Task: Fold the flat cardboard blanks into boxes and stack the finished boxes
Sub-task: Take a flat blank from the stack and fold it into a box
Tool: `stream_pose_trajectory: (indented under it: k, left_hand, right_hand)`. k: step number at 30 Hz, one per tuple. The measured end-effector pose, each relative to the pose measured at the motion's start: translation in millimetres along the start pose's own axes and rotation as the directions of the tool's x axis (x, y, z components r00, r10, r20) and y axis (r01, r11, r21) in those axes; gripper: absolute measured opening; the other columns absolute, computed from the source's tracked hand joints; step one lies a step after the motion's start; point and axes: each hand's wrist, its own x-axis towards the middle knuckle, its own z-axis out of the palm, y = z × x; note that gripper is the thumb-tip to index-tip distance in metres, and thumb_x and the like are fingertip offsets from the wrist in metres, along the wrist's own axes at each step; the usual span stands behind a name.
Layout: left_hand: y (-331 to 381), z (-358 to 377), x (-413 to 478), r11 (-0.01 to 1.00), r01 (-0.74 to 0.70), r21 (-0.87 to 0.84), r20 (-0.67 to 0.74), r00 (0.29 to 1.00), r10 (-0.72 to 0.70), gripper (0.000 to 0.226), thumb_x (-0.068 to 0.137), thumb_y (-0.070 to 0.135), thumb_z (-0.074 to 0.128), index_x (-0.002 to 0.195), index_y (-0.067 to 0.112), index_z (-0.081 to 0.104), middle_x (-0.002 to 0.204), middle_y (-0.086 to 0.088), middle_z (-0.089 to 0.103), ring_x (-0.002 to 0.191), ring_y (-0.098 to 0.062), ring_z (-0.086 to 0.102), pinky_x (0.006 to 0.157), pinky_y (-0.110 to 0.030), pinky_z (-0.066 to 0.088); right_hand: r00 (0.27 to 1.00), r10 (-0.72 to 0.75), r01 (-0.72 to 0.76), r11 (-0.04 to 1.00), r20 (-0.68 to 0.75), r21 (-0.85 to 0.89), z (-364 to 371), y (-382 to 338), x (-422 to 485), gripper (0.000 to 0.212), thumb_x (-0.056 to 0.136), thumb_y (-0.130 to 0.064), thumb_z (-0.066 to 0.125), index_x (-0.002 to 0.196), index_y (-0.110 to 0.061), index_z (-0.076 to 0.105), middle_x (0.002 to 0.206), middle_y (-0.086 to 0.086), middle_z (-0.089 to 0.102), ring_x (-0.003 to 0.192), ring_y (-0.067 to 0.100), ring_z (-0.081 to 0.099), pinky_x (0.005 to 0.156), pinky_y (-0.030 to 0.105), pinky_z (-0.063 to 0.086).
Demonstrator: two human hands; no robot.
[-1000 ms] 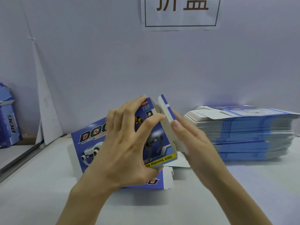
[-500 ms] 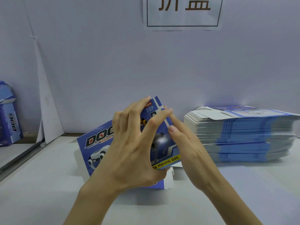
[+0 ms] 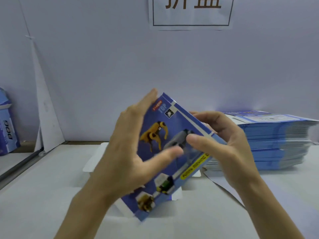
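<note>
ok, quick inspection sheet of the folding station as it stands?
Surface: white table.
Job's things: blue box tilted, in both hands; stack of flat blanks at right; finished box far left.
Clutter: white card propped against the wall, left.
Hands: left hand and right hand both grip the blue box, thumbs on its printed face.
Cables: nothing seen.
Surroundings: paper sign high on the wall.

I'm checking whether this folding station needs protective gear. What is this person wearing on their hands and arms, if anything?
Nothing shows. The left hand and right hand are bare, with no gloves, rings or tape. The left forearm and right forearm are bare too, with no sleeve, watch or bracelet in view down to the picture's lower edge.
</note>
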Motion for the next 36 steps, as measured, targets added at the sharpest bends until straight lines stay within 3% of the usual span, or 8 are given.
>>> stream_pose_trajectory:
  k: [3,6,8,10,12,19,27,36]
  left_hand:
    - [-5,-16,3,0.973,0.02,-0.23,-0.062,0.997,-0.035,0.048,0.083,0.031,0.061,0.13,0.036,0.05,0.122,0.013,0.063,0.112,-0.014,0.061,0.088,-0.024,0.05]
    - [-5,-26,1,0.944,0.038,-0.328,0.008,0.999,-0.037,0.05,0.081,0.036,0.066,0.13,0.037,0.053,0.131,0.002,0.057,0.119,-0.027,0.057,0.097,-0.042,0.048]
    - [-2,-21,-1,0.876,0.132,-0.464,0.119,0.989,-0.086,0.052,0.081,0.037,0.067,0.131,0.035,0.053,0.134,0.002,0.055,0.114,-0.032,0.062,0.088,-0.05,0.052]
    - [0,-12,-2,0.71,0.23,-0.666,0.16,0.973,-0.165,0.046,0.081,0.026,0.065,0.126,0.025,0.057,0.124,-0.003,0.063,0.095,-0.03,0.07,0.068,-0.039,0.058]
    - [-1,-5,-1,0.63,0.235,-0.74,0.091,0.963,-0.254,0.041,0.076,0.022,0.065,0.117,0.023,0.064,0.115,-0.007,0.066,0.085,-0.027,0.072,0.063,-0.032,0.057]
    - [4,8,-1,0.534,0.228,-0.815,-0.017,0.91,-0.414,0.031,0.08,0.02,0.055,0.105,0.036,0.066,0.106,-0.002,0.07,0.078,-0.02,0.072,0.059,-0.029,0.058]
    - [8,10,-3,0.552,0.197,-0.81,-0.089,0.89,-0.448,0.015,0.079,0.018,0.057,0.083,0.029,0.065,0.086,-0.001,0.068,0.066,-0.02,0.069,0.053,-0.027,0.056]
    - [7,11,-2,0.541,0.219,-0.812,-0.059,0.891,-0.45,0.015,0.083,0.02,0.053,0.089,0.028,0.064,0.086,-0.002,0.069,0.066,-0.018,0.069,0.053,-0.026,0.054]
  right_hand:
    - [0.993,-0.058,0.065,0.996,-0.101,0.064,-6,0,1,0.027,0.055,-0.022,0.078,0.082,-0.019,0.079,0.096,-0.003,0.076,0.09,0.016,0.072,0.07,0.024,0.057]
    - [0.997,-0.067,0.073,0.983,-0.039,0.171,-5,-5,0,0.019,0.057,-0.023,0.072,0.075,-0.026,0.081,0.088,-0.008,0.074,0.08,0.012,0.071,0.065,0.023,0.056]
    - [0.998,-0.066,0.06,0.977,0.022,0.204,-1,-7,-1,0.023,0.056,-0.027,0.08,0.079,-0.024,0.081,0.089,-0.006,0.074,0.081,0.016,0.071,0.067,0.028,0.057]
    - [0.998,-0.057,0.06,0.987,-0.02,0.15,1,-4,0,0.035,0.058,-0.044,0.084,0.085,-0.022,0.079,0.096,0.002,0.074,0.09,0.028,0.069,0.078,0.041,0.056]
    - [0.995,-0.051,0.061,0.991,-0.086,0.12,5,-2,0,0.034,0.067,-0.04,0.076,0.097,-0.024,0.076,0.093,0.008,0.071,0.09,0.044,0.062,0.083,0.055,0.05]
    - [0.986,-0.13,0.15,0.96,-0.1,0.235,17,-4,-5,0.039,0.086,-0.019,0.06,0.124,-0.024,0.052,0.102,0.0,0.064,0.091,0.014,0.064,0.074,0.023,0.054]
    - [0.977,-0.176,0.202,0.947,-0.124,0.25,21,-6,-8,0.029,0.089,-0.015,0.057,0.114,-0.027,0.052,0.11,0.009,0.06,0.09,0.018,0.063,0.073,0.026,0.055]
    - [0.978,-0.162,0.186,0.962,-0.131,0.201,21,-2,-6,0.021,0.092,-0.015,0.054,0.109,-0.027,0.059,0.092,-0.002,0.062,0.077,0.013,0.063,0.066,0.023,0.053]
